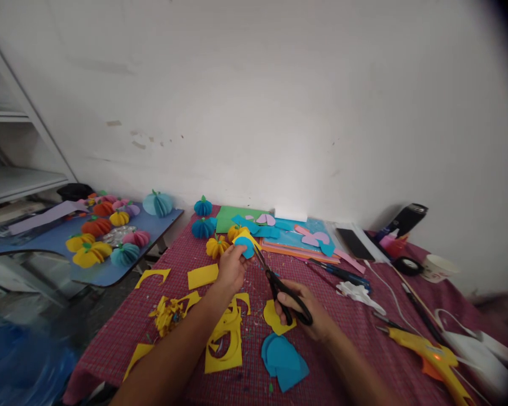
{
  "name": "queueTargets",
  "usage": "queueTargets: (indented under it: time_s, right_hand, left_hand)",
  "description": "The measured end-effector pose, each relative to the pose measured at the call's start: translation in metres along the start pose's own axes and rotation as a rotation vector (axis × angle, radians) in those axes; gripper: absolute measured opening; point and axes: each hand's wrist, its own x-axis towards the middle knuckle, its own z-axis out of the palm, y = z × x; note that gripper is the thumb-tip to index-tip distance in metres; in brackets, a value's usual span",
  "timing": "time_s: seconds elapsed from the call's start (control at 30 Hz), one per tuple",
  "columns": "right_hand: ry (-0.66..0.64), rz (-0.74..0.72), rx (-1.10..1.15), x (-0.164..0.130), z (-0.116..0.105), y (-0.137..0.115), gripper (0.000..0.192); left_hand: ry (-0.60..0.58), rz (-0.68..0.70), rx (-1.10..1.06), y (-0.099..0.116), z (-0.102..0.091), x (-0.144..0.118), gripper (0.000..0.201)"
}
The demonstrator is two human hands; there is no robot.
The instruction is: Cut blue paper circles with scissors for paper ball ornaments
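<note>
Pinched in my left hand (232, 268) are a blue paper circle (244, 246) and a piece of yellow paper (254, 239) behind it. My right hand (307, 310) grips black-handled scissors (275, 279), fingers through the loops, with the blades at the yellow paper's edge. Below the scissors lies a stack of yellow paper circles (275, 316), partly covered by the handles. Nearer me rests a pile of blue paper circles (283, 361). Yellow offcuts with round holes (224, 349) lie under and beside my left forearm, along with a crumpled heap of yellow scraps (167, 316).
Paper pumpkins (204, 227) stand at the table's back left; more, including a yellow one (92, 255), sit on a blue side table (105, 274). Coloured sheets (296, 248) lie at the back. To the right are a phone (355, 243), cup (438, 268), black bottle (408, 217) and yellow glue gun (427, 349).
</note>
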Motion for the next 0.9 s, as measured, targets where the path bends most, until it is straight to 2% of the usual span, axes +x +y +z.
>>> queueTargets:
  time_s: [0.37,0.67,0.9]
  right_hand:
    - [0.006,0.001,0.006,0.001,-0.001,0.001,0.026]
    - [0.048,-0.033,0.042,0.005,-0.004,0.004,0.024]
    - [0.047,-0.040,0.043,0.005,-0.005,0.004,0.024]
  left_hand:
    - [-0.011,-0.007,-0.021,-0.001,0.001,-0.001,0.022]
    - [-0.120,-0.087,0.123,-0.012,0.006,-0.015,0.018]
    - [-0.162,-0.069,0.140,-0.019,0.007,-0.021,0.015]
